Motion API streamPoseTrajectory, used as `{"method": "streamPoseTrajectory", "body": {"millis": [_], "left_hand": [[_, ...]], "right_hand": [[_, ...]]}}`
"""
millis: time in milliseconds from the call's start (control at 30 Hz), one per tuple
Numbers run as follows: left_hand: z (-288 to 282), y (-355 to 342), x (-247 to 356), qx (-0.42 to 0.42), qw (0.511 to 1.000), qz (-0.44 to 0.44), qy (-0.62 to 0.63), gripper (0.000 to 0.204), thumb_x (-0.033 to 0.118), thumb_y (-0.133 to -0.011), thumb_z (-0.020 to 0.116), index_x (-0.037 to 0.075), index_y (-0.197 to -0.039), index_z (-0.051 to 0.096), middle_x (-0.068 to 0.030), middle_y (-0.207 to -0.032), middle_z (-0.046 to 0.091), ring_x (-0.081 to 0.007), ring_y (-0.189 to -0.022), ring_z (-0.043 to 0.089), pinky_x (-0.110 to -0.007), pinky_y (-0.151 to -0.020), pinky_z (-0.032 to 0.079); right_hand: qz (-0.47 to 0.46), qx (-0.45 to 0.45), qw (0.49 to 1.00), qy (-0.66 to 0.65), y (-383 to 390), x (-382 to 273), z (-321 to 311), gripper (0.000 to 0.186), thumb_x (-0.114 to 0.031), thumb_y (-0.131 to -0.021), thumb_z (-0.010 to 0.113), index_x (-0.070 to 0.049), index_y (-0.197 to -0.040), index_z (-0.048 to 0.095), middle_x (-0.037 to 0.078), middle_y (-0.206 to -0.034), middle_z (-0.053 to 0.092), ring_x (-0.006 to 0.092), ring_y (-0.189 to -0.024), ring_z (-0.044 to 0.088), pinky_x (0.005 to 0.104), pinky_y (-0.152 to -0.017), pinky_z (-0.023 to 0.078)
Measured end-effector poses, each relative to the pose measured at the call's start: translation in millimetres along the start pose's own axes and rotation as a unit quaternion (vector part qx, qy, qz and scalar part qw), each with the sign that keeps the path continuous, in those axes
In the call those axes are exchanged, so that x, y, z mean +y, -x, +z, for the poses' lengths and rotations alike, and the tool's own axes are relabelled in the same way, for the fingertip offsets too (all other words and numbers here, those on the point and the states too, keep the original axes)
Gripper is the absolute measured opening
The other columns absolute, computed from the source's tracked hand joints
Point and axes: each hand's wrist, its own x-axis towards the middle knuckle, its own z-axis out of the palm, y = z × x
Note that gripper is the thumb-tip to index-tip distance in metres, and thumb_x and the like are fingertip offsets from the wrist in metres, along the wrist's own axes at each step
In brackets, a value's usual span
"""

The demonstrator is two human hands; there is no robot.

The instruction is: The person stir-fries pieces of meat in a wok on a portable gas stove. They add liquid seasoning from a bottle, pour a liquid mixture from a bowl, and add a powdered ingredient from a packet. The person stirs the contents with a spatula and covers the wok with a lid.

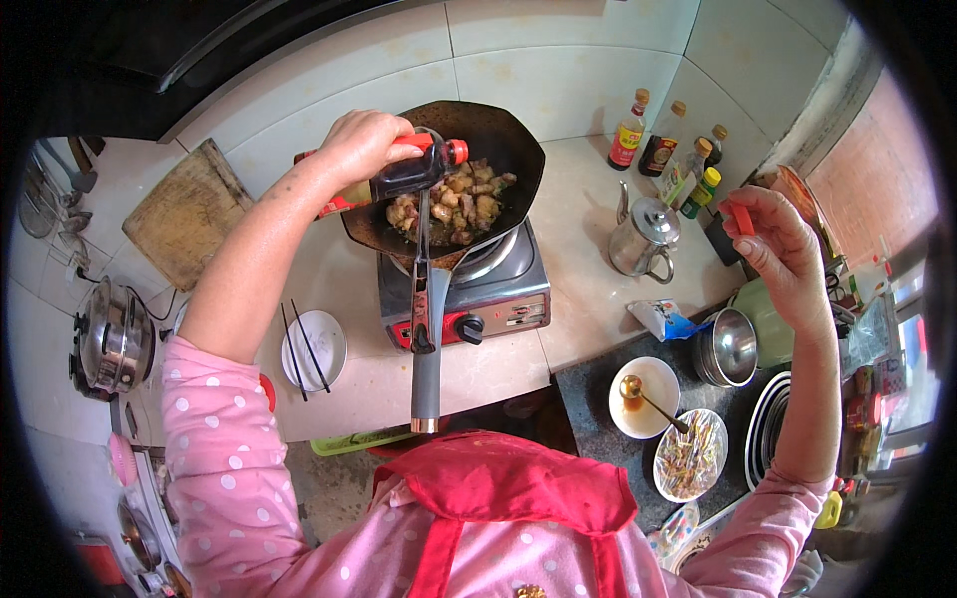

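Note:
My left hand (361, 149) is wrapped round a sauce bottle (407, 176) with dark liquid and a red neck. The bottle lies tilted nearly level over the wok (488, 125), its mouth pointing right. Browned meat pieces (464, 204) lie in the wok beneath it. A spatula (423, 249) rests in the wok, its handle running toward me along the wok's grey handle (427, 384). Off to the right, above the counter's right side, my right hand (783, 249) pinches a small red cap (742, 218) between thumb and fingers.
The wok sits on a gas stove (538, 284). At left are a cutting board (189, 214) and a white bowl (314, 339) with chopsticks across it. A metal kettle (643, 239), several bottles (627, 130), steel bowls (733, 347) and a bowl with a spoon (653, 374) stand at right.

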Motion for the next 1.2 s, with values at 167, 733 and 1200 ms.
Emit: {"method": "streamPoseTrajectory", "body": {"millis": [167, 733, 1200], "left_hand": [[2, 1, -1, 0.013, 1.000, 0.011, -0.005, 0.029, 0.038, -0.083, 0.068, 0.011, -0.095, 0.069, -0.0127, -0.085, 0.068, -0.0325, -0.084, 0.064, -0.043, -0.076, 0.049], [-21, 22, 13, 0.083, 0.883, 0.033, 0.460, 0.026, 0.022, -0.093, 0.064, 0.002, -0.110, 0.065, -0.0001, -0.095, 0.068, -0.0073, -0.085, 0.060, -0.024, -0.077, 0.050], [-31, 47, 82, 0.063, 0.805, 0.123, 0.577, 0.025, 0.015, -0.092, 0.064, 0.000, -0.112, 0.064, -0.0020, -0.097, 0.067, -0.0068, -0.087, 0.059, -0.024, -0.082, 0.050]], "right_hand": [[-0.005, 0.002, 1.000, 0.010, 2, -4, 0, 0.038, -0.013, -0.088, 0.067, -0.002, -0.121, 0.054, 0.007, -0.113, 0.062, 0.0140, -0.106, 0.059, 0.0286, -0.094, 0.045], [-0.081, 0.018, 0.996, -0.042, -47, -9, 37, 0.034, -0.006, -0.087, 0.067, -0.003, -0.120, 0.057, 0.007, -0.116, 0.061, 0.0141, -0.103, 0.059, 0.0272, -0.093, 0.047], [-0.267, -0.001, 0.950, 0.160, -102, -57, 66, 0.042, -0.024, -0.077, 0.077, -0.006, -0.112, 0.063, 0.010, -0.098, 0.068, 0.0185, -0.081, 0.066, 0.0314, -0.077, 0.053]]}}
